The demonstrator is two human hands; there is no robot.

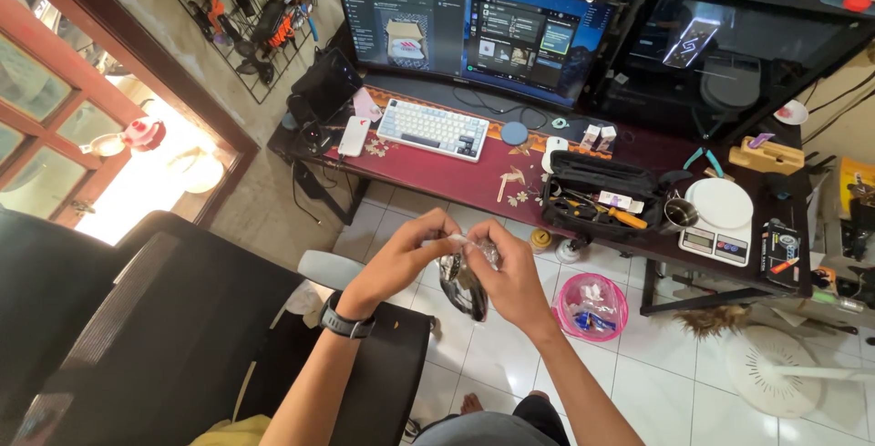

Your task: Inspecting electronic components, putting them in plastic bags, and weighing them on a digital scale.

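Both hands meet in front of the body, above the tiled floor [510, 364]. The left hand [401, 259], with a dark watch [346, 323] on its wrist, pinches the top edge of a small clear plastic bag [465, 268] between thumb and fingers. The right hand [515, 277] closes around the other side of the same bag, fingers curled over it. Something dark and shiny shows inside the bag and hangs below the hands; what it is cannot be told.

Just under the left forearm sits a black chair [164, 318]. On the floor to the right of the hands stands a pink bin [592, 307] lined with clear plastic and holding scraps. Farther right on the floor lies a white fan grille [775, 373].

Beyond the hands runs a dark red counter [456, 177]. On it, from left to right, are a white phone [353, 135], a white and grey keyboard [433, 129], a round blue puck [515, 133], a white mouse [553, 150], and an open black tool case [602, 195] with an orange-handled tool inside. Beside the case stand a metal cup [676, 214] and a white kitchen scale [717, 218]. A wide curved monitor [469, 22] rises behind the keyboard, and a black computer case [720, 54] with a glass side stands to its right.
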